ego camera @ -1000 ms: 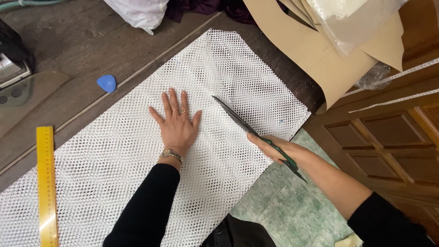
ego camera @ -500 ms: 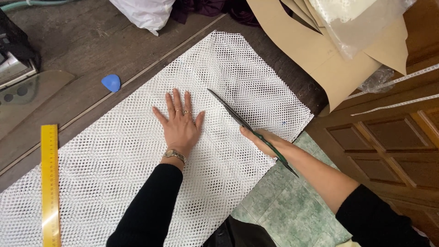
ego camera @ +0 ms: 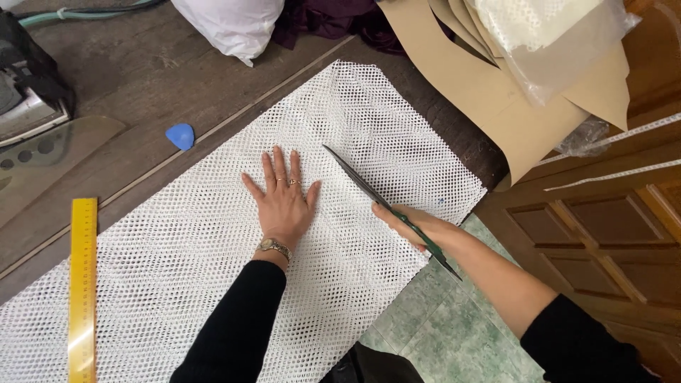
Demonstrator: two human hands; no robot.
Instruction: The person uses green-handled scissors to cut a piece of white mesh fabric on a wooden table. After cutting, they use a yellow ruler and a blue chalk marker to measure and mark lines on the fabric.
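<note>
The left hand (ego camera: 282, 198) lies flat, palm down and fingers spread wide, on the white mesh fabric (ego camera: 213, 241), pressing it onto the surface (ego camera: 142, 78); rings show on its fingers and one watch sits at the wrist. The right hand (ego camera: 411, 227) is closed around the green handle of one pair of long dark scissors (ego camera: 376, 198), whose blades point up and away across the mesh, just beside the left thumb. Whether the blades are parted cannot be told. Both forearms wear black sleeves.

The single mesh sheet runs diagonally over the dark wooden surface, its right edge overhanging a green marbled floor (ego camera: 440, 333). On the mesh at lower left rests one yellow ruler (ego camera: 83, 284). One blue tailor's chalk (ego camera: 181, 135) lies on the bare wood beyond the mesh. At the far left stands one iron (ego camera: 28, 99). Along the top are one white bag (ego camera: 230, 25), a dark purple cloth (ego camera: 333, 18), and several tan paper pattern pieces (ego camera: 496, 99) under a clear plastic packet (ego camera: 553, 42). A brown wooden door (ego camera: 610, 241) fills the right.
</note>
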